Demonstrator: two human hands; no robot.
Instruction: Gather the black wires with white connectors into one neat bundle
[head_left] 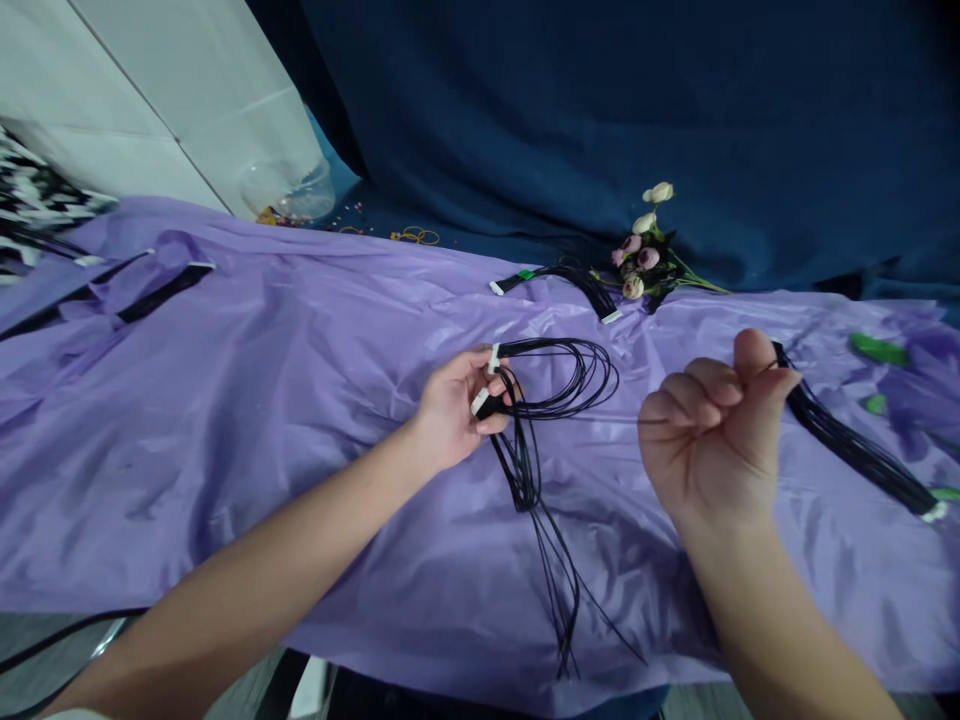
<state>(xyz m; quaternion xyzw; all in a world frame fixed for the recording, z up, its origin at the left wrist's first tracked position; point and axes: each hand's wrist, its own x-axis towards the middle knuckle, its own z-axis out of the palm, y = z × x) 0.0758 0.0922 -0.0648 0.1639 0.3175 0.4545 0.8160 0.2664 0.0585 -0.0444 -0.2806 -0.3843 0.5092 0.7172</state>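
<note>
Loose wires (pixel 523 490) are trailing toward the near edge of the purple tablecloth (pixel 322 320). Above mid-cloth, the left hand (pixel 461 405) is gripping a black wire harness (pixel 535 410) by its white connectors (pixel 494 358), presumably securing the loop; the right hand (pixel 712 430) is pinching a strand (pixel 600 421), apparently tensioning it. Artificial flowers (pixel 643 258) are lying near the far edge.

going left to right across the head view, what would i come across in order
Black-and-white patterned fabric, clear plastic bowl, left hand, green-tagged black cable bundle, right hand, rightmost black cable bundle.
</note>
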